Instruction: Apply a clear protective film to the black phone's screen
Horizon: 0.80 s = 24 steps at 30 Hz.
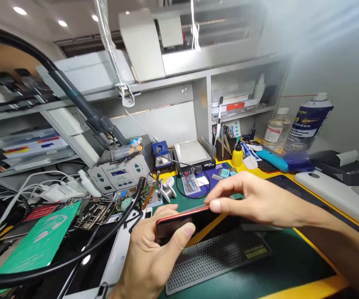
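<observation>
A smartphone with a red edge and a glossy dark face [202,221] is tilted up above the bench. My left hand [156,249] wraps around its left end, thumb over the dark face and fingers behind. At the upper right edge, my right hand [257,199] pinches the phone between thumb and fingers. The phone's far lower right part is hard to make out against the dark surface behind it. Beneath it lies a grey perforated metal plate [210,258] on the green work mat [301,261].
A black hose [82,255] curves across the left, near circuit boards [94,214] and a green sheet [42,238]. Behind stand a grey soldering station [120,173], a square heating plate [193,153] and a yellow bottle [237,156]. A spray can [307,120] stands at right.
</observation>
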Available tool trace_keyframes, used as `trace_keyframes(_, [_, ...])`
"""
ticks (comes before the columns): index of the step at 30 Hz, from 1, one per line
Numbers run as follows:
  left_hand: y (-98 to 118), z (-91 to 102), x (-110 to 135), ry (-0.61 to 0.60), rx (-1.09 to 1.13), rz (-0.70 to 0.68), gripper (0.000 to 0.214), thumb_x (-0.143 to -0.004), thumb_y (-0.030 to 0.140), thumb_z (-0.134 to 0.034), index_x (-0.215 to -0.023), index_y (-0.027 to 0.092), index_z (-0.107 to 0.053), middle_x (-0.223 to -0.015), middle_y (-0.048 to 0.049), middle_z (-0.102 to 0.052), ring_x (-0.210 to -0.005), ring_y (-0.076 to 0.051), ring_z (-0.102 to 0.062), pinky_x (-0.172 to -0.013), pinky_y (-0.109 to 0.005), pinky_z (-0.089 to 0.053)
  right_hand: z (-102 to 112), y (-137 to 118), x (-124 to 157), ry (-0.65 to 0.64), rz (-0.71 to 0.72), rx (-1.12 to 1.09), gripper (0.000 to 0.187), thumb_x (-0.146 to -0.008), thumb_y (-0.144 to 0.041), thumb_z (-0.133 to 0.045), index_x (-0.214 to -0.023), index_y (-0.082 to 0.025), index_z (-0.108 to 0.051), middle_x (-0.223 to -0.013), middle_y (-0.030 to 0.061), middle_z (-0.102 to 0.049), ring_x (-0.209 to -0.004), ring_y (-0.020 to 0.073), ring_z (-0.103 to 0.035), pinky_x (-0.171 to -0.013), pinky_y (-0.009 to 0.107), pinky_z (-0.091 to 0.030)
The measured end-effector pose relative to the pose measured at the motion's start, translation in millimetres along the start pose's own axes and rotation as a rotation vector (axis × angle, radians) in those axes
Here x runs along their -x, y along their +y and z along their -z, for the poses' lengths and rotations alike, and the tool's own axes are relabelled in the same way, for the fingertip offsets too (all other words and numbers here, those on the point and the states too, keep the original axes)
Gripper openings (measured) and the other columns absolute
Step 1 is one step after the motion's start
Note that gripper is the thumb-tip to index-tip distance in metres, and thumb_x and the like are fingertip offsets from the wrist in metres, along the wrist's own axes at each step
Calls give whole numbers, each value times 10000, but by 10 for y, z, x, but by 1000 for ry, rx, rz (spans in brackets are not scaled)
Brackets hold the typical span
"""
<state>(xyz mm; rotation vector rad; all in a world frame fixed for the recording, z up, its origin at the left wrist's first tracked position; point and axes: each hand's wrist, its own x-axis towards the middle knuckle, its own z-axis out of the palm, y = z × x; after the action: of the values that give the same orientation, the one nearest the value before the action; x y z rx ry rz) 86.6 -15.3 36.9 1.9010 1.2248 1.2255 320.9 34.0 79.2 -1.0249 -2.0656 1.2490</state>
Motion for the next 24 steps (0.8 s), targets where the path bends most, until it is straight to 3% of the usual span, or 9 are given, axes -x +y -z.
trace_keyframes(3, [98, -5, -133, -85, 135, 86, 232, -883, 359, -677, -1009, 208, -801, -885, -25, -772, -827, -178, -711, -753, -232, -558, 21, 15, 32, 49, 36, -87, 216, -836, -385, -762, -928, -190, -782, -849, 0, -737, -781, 156, -636, -689, 226, -475])
trace_keyframes(7, [194, -120, -249, -81, 261, 167, 284, -874, 377, -697, -1066, 193, -795, -973, -51, -804, -915, -205, -741, -814, -232, -568, -7, 86, 65, 160, 60, -168, 197, -840, -370, -761, -889, -181, -784, -821, 4, -745, -761, 150, -645, -682, 219, -492])
trace_keyframes(10, [215, -196, -289, -90, 300, 203, 310, -865, 400, -701, -1074, 190, -795, -989, -68, -811, -919, -228, -754, -793, -249, -590, 27, 134, 91, 162, 84, -170, 160, -851, -347, -751, -898, -200, -790, -830, -6, -750, -771, 158, -651, -675, 218, -497])
trace_keyframes(13, [209, -243, -295, -93, 276, 164, 284, -857, 390, -705, -1055, 211, -803, -935, -61, -816, -805, -212, -760, -748, -260, -608, 78, 149, 132, 167, 103, -58, 197, -906, -358, -682, -859, -199, -789, -875, 4, -763, -826, 196, -674, -712, 243, -518])
trace_keyframes(17, [193, -314, -270, 26, 214, 92, 162, -813, 337, -743, -924, 256, -828, -843, -18, -816, -696, -148, -736, -702, -183, -590, 74, 154, 175, 215, 155, 69, 310, -988, -368, -556, -874, -201, -792, -903, 16, -771, -862, 212, -696, -766, 266, -537])
trace_keyframes(21, [174, -351, -256, 111, 181, 11, 63, -766, 280, -771, -808, 282, -818, -781, 23, -808, -646, -125, -731, -607, -135, -565, -4, 183, 188, 299, 232, 107, 175, -889, -365, -709, -1002, -258, -792, -1019, 6, -777, -931, 195, -703, -811, 252, -543])
trace_keyframes(24, [159, -316, -256, 100, 92, -54, 86, -777, 303, -769, -834, 263, -819, -816, -7, -816, -683, -166, -752, -649, -188, -599, -43, 178, 189, 305, 252, 114, 160, -847, -317, -761, -1000, -277, -790, -992, -16, -780, -907, 164, -707, -829, 234, -538])
